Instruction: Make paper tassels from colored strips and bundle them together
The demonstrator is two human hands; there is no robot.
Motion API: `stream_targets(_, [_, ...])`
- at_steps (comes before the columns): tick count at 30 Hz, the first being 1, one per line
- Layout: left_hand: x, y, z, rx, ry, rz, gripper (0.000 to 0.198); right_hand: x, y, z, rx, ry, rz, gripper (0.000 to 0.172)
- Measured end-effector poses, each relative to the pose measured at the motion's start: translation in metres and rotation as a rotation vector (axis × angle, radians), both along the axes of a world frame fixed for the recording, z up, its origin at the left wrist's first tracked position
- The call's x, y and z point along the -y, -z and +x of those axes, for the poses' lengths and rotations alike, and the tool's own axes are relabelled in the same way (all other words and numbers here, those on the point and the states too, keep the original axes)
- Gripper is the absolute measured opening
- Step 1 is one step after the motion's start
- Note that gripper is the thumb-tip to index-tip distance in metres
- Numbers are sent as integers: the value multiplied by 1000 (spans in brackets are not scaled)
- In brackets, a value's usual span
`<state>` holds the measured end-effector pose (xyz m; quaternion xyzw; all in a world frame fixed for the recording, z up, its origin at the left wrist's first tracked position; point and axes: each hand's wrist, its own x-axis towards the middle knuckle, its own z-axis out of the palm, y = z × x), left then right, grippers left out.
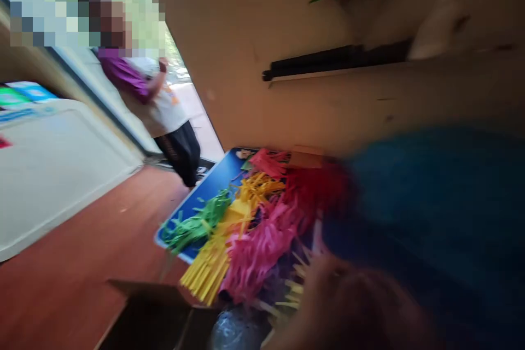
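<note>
Of my hands only the right hand (pixel 348 306) shows, blurred, so I can't tell its grip. Beside it on the blue surface (pixel 209 183): 1 green bundle (pixel 197 227), 2 yellow bundles (pixel 209 268), 1 pink bundle (pixel 258 251). The red paper (pixel 315 186) is too smeared to count.

We see a blue surface (pixel 211 188), tilted in view, w/ cut paper fringe heaped over most of it. Green fringe (pixel 197 225) lies at its left corner, approx. along the edge. Yellow fringe (pixel 211 265) sits just beside it, strips hanging past the near edge. Pink fringe (pixel 258 246) touches the yellow, toward the middle. Red fringe (pixel 314 186) lies nr the far edge, w/ a tan card (pixel 305 160) beside it. The surface's right side is too blurred to tell.
</note>
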<state>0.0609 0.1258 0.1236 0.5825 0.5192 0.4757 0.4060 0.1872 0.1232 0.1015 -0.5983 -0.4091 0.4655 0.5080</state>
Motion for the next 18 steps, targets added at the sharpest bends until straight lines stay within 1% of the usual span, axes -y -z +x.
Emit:
stream_targets(2, [-3,-1,0,-9,21,12,19,-1,-4,8,-27,38,1,30])
stream_targets(4, [-6,-3,-1,-30,47,26,20,-3,-5,12,-110,28,-3,33])
stream_targets(8, [-10,-5,-1,-43,105,26,24,-7,0,11,-248,-7,41,30])
stream_targets(10, [-11,-3,1,-45,105,41,25,-7,4,10,-330,2,59,29])
stream_targets(14, [-14,-1,3,-110,76,143,21,-8,7,8,-584,30,30,31])
stream_targets(16, [-16,-4,3,-167,83,169,19,-8,7,8,-627,28,23,31])
stream_targets(18, [-17,-9,1,-210,97,170,18,-8,7,9,-609,22,35,31])
